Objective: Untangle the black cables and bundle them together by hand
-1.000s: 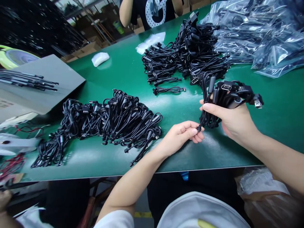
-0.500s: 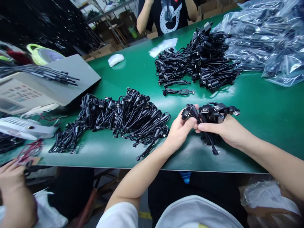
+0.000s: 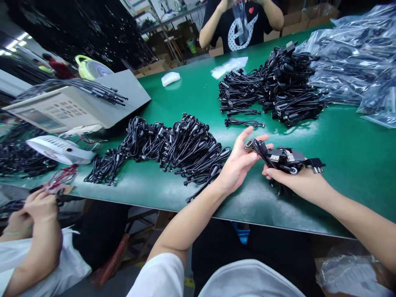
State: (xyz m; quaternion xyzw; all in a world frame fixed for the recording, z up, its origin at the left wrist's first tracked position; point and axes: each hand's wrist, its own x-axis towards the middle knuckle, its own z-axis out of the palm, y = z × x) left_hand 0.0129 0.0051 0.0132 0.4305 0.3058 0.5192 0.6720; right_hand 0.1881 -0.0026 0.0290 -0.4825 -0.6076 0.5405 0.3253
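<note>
My right hand (image 3: 295,179) is closed round a bunch of black cables (image 3: 283,159), held just above the green table. Connector ends stick out of the bunch on both sides, and some of its strands hang below the hand. At its left end, a black connector (image 3: 254,145) reaches over to my left hand (image 3: 237,167). That hand's fingers are spread, some passing behind the connector; whether they touch it I cannot tell. A long heap of coiled black cables (image 3: 185,144) lies left of my left hand.
Beyond my hands lie another cable pile (image 3: 272,86) and one separate coiled cable (image 3: 244,122). Clear plastic bags (image 3: 346,62) cover the far right. A white fan (image 3: 58,148) and a beige machine (image 3: 105,99) stand left. Co-workers sit opposite and at left.
My left hand has opened its fingers and drawn slightly away from the bunch. My right hand still holds the cables. The whole view has shifted, with more showing at the left.
</note>
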